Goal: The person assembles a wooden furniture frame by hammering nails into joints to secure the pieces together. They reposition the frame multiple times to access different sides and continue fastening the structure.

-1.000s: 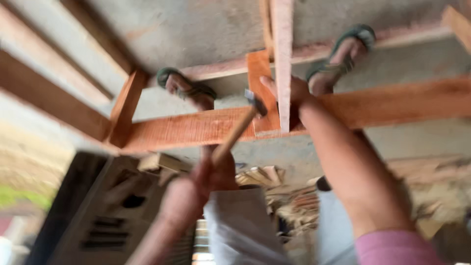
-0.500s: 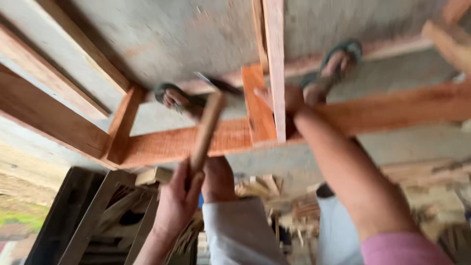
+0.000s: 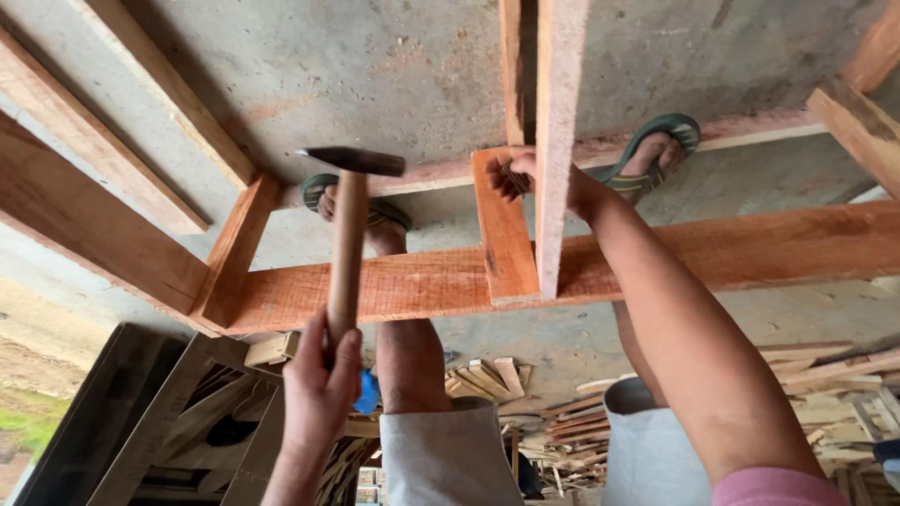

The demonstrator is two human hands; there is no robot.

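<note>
The person stood bent over a wooden frame (image 3: 412, 281) lying on the concrete floor (image 3: 375, 75), both feet in green sandals planted on the far side of its long front rail. The left hand (image 3: 319, 389) was wrapped around the lower end of a hammer's wooden handle, fingers curled tight together about it and the thumb laid alongside. The hammer (image 3: 345, 234) was raised upright above the front rail, its dark metal head (image 3: 352, 161) pointing sideways at the top, clear of the wood and over the left foot (image 3: 361, 211).

The right hand (image 3: 525, 173) reached down to a short upright block (image 3: 503, 230) that crossed the front rail near its middle. Its fingers were bunched together at the top end of that block, pressed against the wood; whether they pinched a nail there I could not tell. Just beside that hand, a pale narrow slat (image 3: 555, 141) ran from the far edge of the frame down over the rail, touching the block's right side. The right foot (image 3: 656, 155) rested by the back rail, beyond the hand.

At the left end of the front rail a second short block (image 3: 234, 248) joined it to a slanted beam (image 3: 84, 225). Behind the person's legs lay a heap of wood offcuts (image 3: 487, 375) on the floor, and a dark slatted crate (image 3: 141, 422) stood at the near left.
</note>
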